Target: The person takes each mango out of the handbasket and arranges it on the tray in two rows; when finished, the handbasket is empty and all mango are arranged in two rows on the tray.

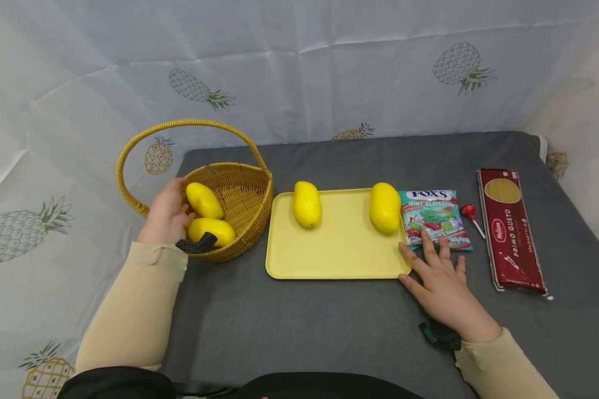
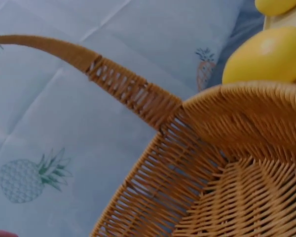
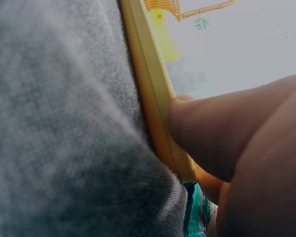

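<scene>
My left hand point(image 1: 167, 213) holds the left rim of a yellow wicker basket point(image 1: 252, 221), beside two yellow mangoes point(image 1: 204, 200) lying inside it. In the left wrist view the basket's woven wall point(image 2: 153, 182) and tall handle show, with only a sliver of hand at the lower left. My right hand point(image 1: 444, 285) lies with fingers spread at the near right corner of a yellow tray point(image 1: 329, 260). Its thumb point(image 3: 202, 128) rests against the tray's edge, and its fingertips reach the lower part of a green candy bag point(image 1: 431, 216).
Two more mangoes sit on the tray, a left one point(image 1: 306, 204) and a right one point(image 1: 385, 208). A red lollipop point(image 1: 469, 211) and a dark red spaghetti pack point(image 1: 511, 230) lie to the right on the grey tabletop point(image 1: 319, 321). Pineapple-print cloth point(image 1: 299, 83) hangs behind.
</scene>
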Tool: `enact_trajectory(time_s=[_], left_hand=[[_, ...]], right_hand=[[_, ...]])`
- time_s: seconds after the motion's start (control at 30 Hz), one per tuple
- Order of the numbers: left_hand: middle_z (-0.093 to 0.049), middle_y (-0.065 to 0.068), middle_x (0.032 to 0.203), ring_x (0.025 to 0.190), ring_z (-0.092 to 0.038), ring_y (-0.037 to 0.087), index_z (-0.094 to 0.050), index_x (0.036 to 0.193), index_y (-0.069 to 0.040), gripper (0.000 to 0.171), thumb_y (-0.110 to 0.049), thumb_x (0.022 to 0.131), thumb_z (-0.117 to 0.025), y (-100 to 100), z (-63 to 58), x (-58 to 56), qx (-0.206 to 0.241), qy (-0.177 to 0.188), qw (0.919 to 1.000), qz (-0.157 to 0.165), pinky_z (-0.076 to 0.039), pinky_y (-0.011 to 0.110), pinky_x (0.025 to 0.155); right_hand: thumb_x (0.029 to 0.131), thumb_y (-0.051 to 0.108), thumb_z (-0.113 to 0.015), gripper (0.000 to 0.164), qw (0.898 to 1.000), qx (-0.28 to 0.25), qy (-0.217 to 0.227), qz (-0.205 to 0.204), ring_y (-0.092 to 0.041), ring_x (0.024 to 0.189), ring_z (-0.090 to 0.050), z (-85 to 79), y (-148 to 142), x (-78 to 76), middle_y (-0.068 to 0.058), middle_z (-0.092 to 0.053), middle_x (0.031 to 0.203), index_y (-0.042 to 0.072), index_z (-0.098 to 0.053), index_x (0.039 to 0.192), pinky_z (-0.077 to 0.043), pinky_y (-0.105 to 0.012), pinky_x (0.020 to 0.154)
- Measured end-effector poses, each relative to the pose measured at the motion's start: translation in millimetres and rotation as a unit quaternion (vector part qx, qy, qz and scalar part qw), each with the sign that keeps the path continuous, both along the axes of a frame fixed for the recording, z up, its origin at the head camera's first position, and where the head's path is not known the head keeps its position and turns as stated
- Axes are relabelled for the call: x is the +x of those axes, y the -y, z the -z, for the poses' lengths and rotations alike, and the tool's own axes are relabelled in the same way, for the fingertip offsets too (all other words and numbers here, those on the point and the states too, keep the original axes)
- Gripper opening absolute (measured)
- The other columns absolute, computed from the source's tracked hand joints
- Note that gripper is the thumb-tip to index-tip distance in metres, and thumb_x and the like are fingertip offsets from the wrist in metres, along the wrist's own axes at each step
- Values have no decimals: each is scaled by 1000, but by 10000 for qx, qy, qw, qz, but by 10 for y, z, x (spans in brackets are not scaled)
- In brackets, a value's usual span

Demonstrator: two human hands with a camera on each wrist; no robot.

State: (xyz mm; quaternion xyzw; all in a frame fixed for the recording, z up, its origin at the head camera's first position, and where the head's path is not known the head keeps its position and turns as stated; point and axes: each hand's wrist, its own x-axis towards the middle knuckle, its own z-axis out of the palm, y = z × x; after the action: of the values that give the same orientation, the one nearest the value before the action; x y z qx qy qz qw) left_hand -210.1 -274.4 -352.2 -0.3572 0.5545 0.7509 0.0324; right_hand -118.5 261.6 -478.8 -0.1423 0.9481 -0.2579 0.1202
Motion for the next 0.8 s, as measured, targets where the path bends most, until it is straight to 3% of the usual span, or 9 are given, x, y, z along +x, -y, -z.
enact_trajectory(time_s=[0.37, 0.6, 0.8], left_hand=[[-18, -5, 183, 163, -29, 12, -4, 179, -30, 79, -39, 116, -51, 59, 42, -189, 14, 602, 9980, 167, -31, 28, 132], [-4, 1, 186, 167, -26, 23, 8, 178, -27, 85, -26, 117, -50, 68, 138, -263, -434, 758, 9950, 483, -36, 32, 131], [-10, 3, 185, 160, -34, 28, 3, 179, -21, 85, -22, 116, -54, 15, 170, -326, -811, 809, 9916, 609, -42, 33, 128]], right_hand=[[113, 42, -63, 73, 10000, -59, -11, 27, -59, 163, 23, -30, 21, 1, -26, 8, 183, 15, -35, 175, 12, -94, 114], [112, 42, -63, 73, 10000, -34, 27, 29, -59, 163, 23, -28, 21, -3, -27, 7, 183, 16, -35, 175, 12, -94, 114], [112, 42, -63, 73, 10000, -33, 61, 38, -59, 163, 24, -29, 24, -6, -26, 8, 183, 16, -35, 175, 13, -94, 114]])
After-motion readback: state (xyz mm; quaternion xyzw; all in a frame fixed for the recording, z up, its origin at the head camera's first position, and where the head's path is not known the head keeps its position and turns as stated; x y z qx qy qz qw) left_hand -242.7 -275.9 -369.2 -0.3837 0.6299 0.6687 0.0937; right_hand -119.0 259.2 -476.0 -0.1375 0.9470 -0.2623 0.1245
